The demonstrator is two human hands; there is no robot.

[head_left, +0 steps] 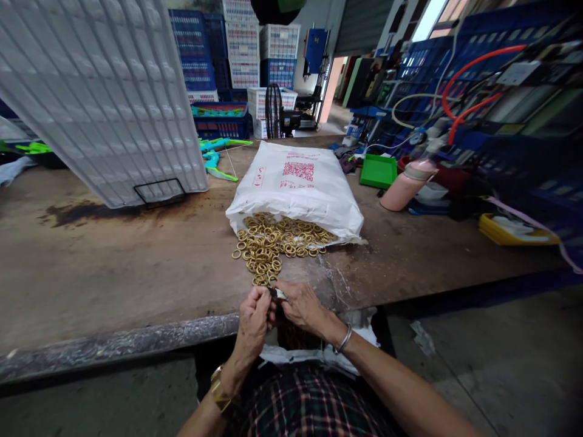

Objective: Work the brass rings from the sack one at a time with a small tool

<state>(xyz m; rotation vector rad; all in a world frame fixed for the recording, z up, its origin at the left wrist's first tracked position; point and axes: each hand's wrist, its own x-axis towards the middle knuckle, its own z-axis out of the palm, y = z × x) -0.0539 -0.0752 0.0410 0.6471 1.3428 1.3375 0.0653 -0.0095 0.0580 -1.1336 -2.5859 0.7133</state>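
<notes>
My left hand (255,317) and my right hand (304,308) meet at the table's front edge, fingers closed and almost touching. Between the fingertips shows a small white-and-dark piece (279,294), gripped by my right hand; its kind is too small to tell. What the left fingers pinch, if anything, is hidden. Just beyond my hands lies a heap of gold-coloured rings (264,258), spilling from the mouth of a white woven sack (296,176) with red print. Below my hands, an open white bag (353,349) sits at my lap; its brownish contents are mostly hidden.
Leaning at left is a translucent ribbed plastic panel (104,103). A toy bow (216,159) lies behind the sack. To the right are a green tray (379,171), a pink bottle (407,185) and a yellow tray (517,232). A black fan (274,112) and stacked crates (241,54) stand behind.
</notes>
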